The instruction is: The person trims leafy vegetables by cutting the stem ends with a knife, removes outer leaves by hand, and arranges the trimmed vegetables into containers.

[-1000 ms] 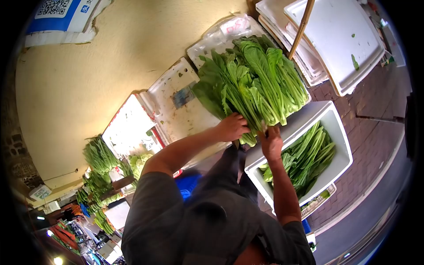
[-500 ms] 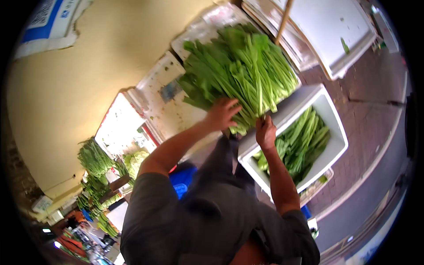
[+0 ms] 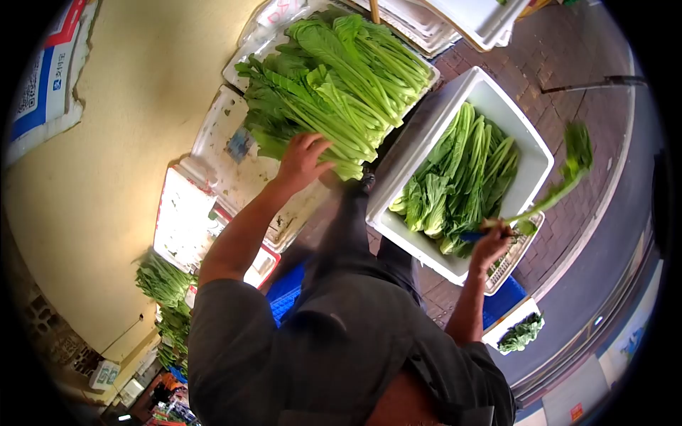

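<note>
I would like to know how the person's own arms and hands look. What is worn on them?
The left sleeve and right sleeve are short, loose and dark grey, with no marking that I can see. The left forearm and right forearm are bare, with no watch or band visible. The left hand and right hand wear no gloves, so each grip is bare.

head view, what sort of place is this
Most likely a street-side vegetable stall: heaped greens, a white tub holding more, and a QR-code sign on the wall, with brick paving alongside.
</note>
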A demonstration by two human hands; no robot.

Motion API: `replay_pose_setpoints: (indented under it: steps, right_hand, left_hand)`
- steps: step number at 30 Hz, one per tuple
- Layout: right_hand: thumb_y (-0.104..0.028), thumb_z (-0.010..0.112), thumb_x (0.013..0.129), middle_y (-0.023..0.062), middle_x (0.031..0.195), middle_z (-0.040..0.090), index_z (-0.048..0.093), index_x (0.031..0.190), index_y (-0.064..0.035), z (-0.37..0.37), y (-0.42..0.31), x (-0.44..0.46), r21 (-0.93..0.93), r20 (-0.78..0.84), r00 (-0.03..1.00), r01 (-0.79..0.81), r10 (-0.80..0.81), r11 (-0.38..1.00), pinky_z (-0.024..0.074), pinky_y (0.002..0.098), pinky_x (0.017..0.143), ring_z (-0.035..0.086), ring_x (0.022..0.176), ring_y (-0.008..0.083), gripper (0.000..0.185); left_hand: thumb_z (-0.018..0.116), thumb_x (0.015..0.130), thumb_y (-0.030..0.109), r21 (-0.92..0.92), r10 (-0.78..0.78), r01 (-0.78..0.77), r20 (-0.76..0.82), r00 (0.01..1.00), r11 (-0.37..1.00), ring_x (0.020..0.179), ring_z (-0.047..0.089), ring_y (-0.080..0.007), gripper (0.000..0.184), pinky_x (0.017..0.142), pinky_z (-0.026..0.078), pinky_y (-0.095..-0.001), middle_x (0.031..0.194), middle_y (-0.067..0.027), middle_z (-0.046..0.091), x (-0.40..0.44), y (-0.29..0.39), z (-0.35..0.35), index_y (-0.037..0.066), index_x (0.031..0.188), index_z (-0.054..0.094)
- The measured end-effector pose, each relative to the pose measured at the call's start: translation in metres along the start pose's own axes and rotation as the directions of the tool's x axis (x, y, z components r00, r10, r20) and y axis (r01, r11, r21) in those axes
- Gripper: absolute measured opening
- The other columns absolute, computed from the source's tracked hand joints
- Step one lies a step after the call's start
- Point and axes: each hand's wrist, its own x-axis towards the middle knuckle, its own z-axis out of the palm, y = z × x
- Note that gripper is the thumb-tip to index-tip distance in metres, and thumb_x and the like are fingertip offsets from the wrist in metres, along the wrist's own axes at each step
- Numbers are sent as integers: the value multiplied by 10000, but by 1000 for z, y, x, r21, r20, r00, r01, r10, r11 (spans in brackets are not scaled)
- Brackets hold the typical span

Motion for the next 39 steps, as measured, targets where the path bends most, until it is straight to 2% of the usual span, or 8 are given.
replay_pose_setpoints:
  steps: [2,8,10,14,23,25,36,39]
  right_hand:
    - [-312,514,1077,88,742,645,620,991,-5,-50,39,11,62,-207,978,-13,26,998,480,288,504,597,595,144,336]
    - [-314,570,1049,139,764,642,631,1101,31,-201,174,10,-451,-261,959,-219,107,865,521,386,625,640,670,245,354]
    - [-285,616,1000,269,1066,684,638,1146,33,-252,261,3,-934,157,975,198,-155,298,532,488,831,679,994,383,351]
    - [-249,616,993,237,922,694,659,979,-6,-209,254,-13,-713,-103,990,-140,95,687,541,493,753,693,880,402,247]
    - [-224,566,1044,-26,752,531,656,1024,-30,42,37,-38,-85,452,885,167,-112,982,366,273,495,442,644,60,214]
    - [-227,600,1030,50,835,669,634,1313,-12,86,-16,-42,-99,600,799,9,53,995,439,271,531,532,637,75,357]
    - [-328,644,940,238,800,685,684,982,-40,283,-78,-63,-86,713,629,519,-312,850,508,512,683,652,771,466,294]
    - [-363,618,944,249,866,701,696,1030,-55,298,-73,-70,-133,701,619,600,-353,789,518,542,734,674,832,468,329]
  left_hand:
    - [827,819,217,47,114,-109,-124,986,993,900,606,-306,288,804,503,-439,961,-92,656,3,4,-12,62,1003,670]
    - [761,922,347,-269,-678,634,-112,727,725,587,596,-197,316,546,481,-381,601,-62,570,-56,-23,-5,55,961,647]
    - [748,924,429,-558,-890,818,290,352,141,690,620,-182,406,573,483,-376,711,-72,622,-79,-36,16,50,1034,654]
    - [741,902,525,-747,-841,554,521,144,-367,927,647,-209,602,669,507,-371,996,-129,682,-75,-31,29,37,1235,621]
    - [710,957,194,-665,-941,685,-83,329,299,1154,607,-328,589,921,492,-469,1349,-161,594,6,-49,73,36,1453,435]
    - [713,932,245,-744,-914,557,-180,364,369,1138,615,-407,544,918,492,-485,1265,-218,636,17,-51,87,36,1384,493]
    - [718,924,268,-662,-778,497,-215,590,561,1115,653,-399,529,918,512,-441,1180,-213,690,-10,-54,64,29,1351,518]
    - [733,916,274,-784,-892,506,-129,434,359,1092,672,-363,535,891,526,-432,1183,-202,695,-16,-48,75,16,1336,525]
